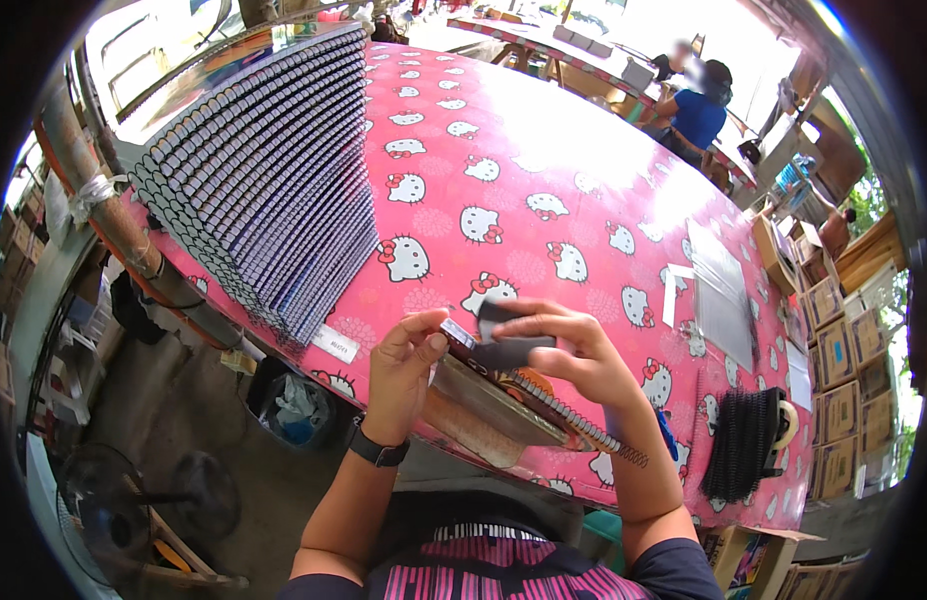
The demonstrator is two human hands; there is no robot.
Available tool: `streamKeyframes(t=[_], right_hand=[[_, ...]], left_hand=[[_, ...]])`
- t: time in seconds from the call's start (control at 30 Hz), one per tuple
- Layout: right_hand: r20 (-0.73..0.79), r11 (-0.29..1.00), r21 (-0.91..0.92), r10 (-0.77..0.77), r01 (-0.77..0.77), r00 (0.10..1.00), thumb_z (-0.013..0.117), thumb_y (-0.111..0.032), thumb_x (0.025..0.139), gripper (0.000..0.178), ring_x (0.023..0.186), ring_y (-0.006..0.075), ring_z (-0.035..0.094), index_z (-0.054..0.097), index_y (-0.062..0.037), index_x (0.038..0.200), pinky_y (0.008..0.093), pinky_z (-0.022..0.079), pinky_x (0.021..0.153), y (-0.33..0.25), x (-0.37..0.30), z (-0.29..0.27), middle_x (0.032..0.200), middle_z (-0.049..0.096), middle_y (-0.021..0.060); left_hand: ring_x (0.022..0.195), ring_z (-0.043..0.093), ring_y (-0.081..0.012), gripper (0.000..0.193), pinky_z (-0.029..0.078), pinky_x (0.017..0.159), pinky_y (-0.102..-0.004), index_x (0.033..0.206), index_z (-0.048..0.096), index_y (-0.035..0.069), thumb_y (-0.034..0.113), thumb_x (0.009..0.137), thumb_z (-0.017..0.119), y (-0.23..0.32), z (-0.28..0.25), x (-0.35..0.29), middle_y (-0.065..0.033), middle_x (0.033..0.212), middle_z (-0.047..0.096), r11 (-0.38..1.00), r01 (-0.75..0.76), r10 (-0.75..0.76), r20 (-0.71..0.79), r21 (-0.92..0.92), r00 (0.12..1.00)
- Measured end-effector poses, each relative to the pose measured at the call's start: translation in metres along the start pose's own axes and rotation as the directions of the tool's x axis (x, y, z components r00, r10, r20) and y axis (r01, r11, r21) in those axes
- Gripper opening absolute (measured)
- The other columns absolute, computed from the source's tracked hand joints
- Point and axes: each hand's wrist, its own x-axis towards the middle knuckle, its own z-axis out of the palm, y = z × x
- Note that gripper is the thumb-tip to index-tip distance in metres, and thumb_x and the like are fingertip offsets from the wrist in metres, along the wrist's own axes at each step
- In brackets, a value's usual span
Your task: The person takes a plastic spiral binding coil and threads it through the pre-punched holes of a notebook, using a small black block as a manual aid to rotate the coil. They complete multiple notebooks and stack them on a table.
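Note:
My left hand (409, 365), wearing a dark wristband, pinches the upper corner of a notebook (499, 405) between thumb and fingers. The notebook is held tilted at the near edge of the table. A spiral binding coil (574, 415) runs along its edge, and its loose end sticks out past the lower right corner. My right hand (569, 345) is closed over a dark grey, flat piece (514, 352) by the top of the notebook. Blur hides exactly what that piece is.
A tall fanned stack of spiral-bound notebooks (274, 180) stands on the left of the pink patterned table (524, 250). A bundle of black coils (741, 445) lies at right, near clear plastic sheets (722, 295). Cardboard boxes (839, 365) line the right side. A fan (109, 510) stands lower left. People work beyond.

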Motion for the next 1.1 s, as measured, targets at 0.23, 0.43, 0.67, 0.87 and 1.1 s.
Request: streamKeyframes(t=[0.23,0.43,0.67,0.87,1.1], right_hand=[[-0.009,0.579,-0.791,-0.336,0.199,0.942,0.082,-0.04,0.055,0.057,0.115,0.0312,0.049,0.071,-0.0132,0.104,0.0418,0.039,0.096,-0.048,-0.003,-0.002,0.131,0.051,0.017],[0.192,0.405,-0.88,-0.173,0.248,0.966,0.081,-0.03,0.051,0.056,0.113,0.0288,0.045,0.068,-0.0172,0.104,0.0421,0.032,0.097,-0.077,-0.013,0.011,0.139,0.042,0.0088],[0.18,0.375,-0.895,-0.186,0.239,0.966,0.079,-0.031,0.056,0.052,0.113,0.0273,0.045,0.066,-0.0163,0.104,0.0459,0.029,0.098,-0.078,-0.016,0.016,0.137,0.043,0.0084],[0.42,0.471,-0.797,-0.018,0.379,0.907,0.081,-0.038,0.054,0.061,0.115,0.0262,0.045,0.066,-0.0158,0.109,0.046,0.028,0.098,-0.054,-0.033,0.026,0.139,0.042,0.0083],[-0.018,0.869,-0.485,-0.12,0.096,0.993,0.077,-0.053,0.064,0.066,0.114,0.0328,0.053,0.07,-0.0044,0.107,0.0421,0.041,0.095,-0.06,-0.024,-0.02,0.13,0.052,0.0223]], left_hand=[[0.09,0.055,-0.0078,0.031,0.044,0.08,-0.0236,0.115,0.064,0.003,-0.001,0.084,0.065,0.007,0.004,0.005,0.001,0.098,0.058,0.952,-0.049,0.043,0.027,0.302,0.999],[0.09,0.056,-0.0097,0.029,0.045,0.084,-0.0245,0.112,0.064,-0.001,-0.003,0.083,0.064,0.01,0.007,0.003,-0.0009,0.095,0.06,0.967,-0.006,0.006,0.001,0.254,1.0],[0.089,0.057,-0.0101,0.029,0.046,0.081,-0.0243,0.112,0.064,-0.001,-0.003,0.083,0.065,0.012,0.007,0.004,-0.0011,0.095,0.06,0.972,-0.016,0.017,-0.002,0.233,1.0],[0.088,0.056,-0.0092,0.03,0.046,0.079,-0.0248,0.113,0.063,0.001,-0.002,0.083,0.066,0.005,0.007,0.005,0.0001,0.097,0.058,0.977,-0.023,0.015,0.038,0.213,0.999],[0.092,0.053,-0.0091,0.026,0.041,0.076,-0.0247,0.107,0.062,0.003,0.005,0.082,0.07,0.013,-0.008,-0.001,-0.0008,0.101,0.058,0.832,-0.276,0.243,0.131,0.482,0.961]])
